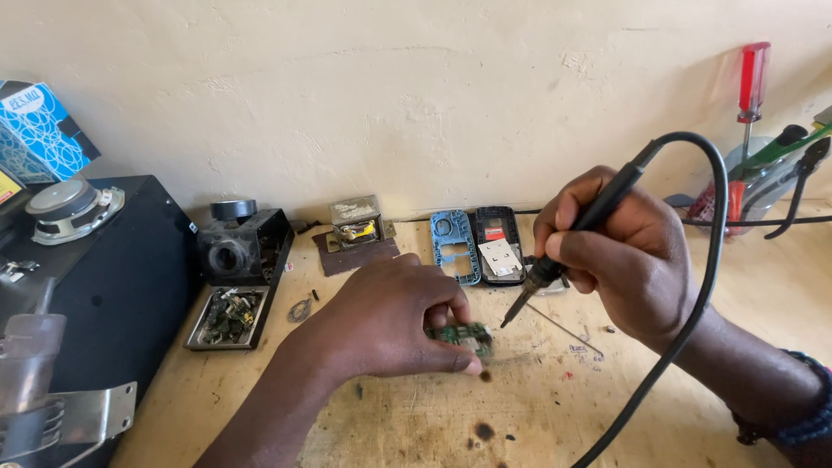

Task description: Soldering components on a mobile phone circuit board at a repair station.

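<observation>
On the wooden workbench [537,407], close to its middle, the left hand [381,325] lies palm down with its fingers curled, thumb and fingertips pinching a small green circuit board [464,336] flat against the wood. Just right of the board, the right hand [620,256] is closed in a pen grip around a black soldering iron [576,238]. The iron slants down to the left, and its tip hangs just above the bench, close beside the right edge of the board; whether it touches the board cannot be told. A black cord [702,286] loops from the top of the iron, arches over the right wrist and runs down off the lower edge of the view.

Behind the hands, near the wall, a blue phone frame [455,245] and a black phone shell [498,243] lie side by side. Left of them sits a small transformer [355,221] on a brown plate, and further left a black tray of small parts [227,316] in front of a dark plastic housing [238,247]. A large black box [121,277] fills the left side, with a round speaker [69,208] on top. At the far right, a red-handled screwdriver [752,87] stands upright in a clear container [763,186] with other tools. Dark burn marks [484,430] spot the wood in front of the left hand.
</observation>
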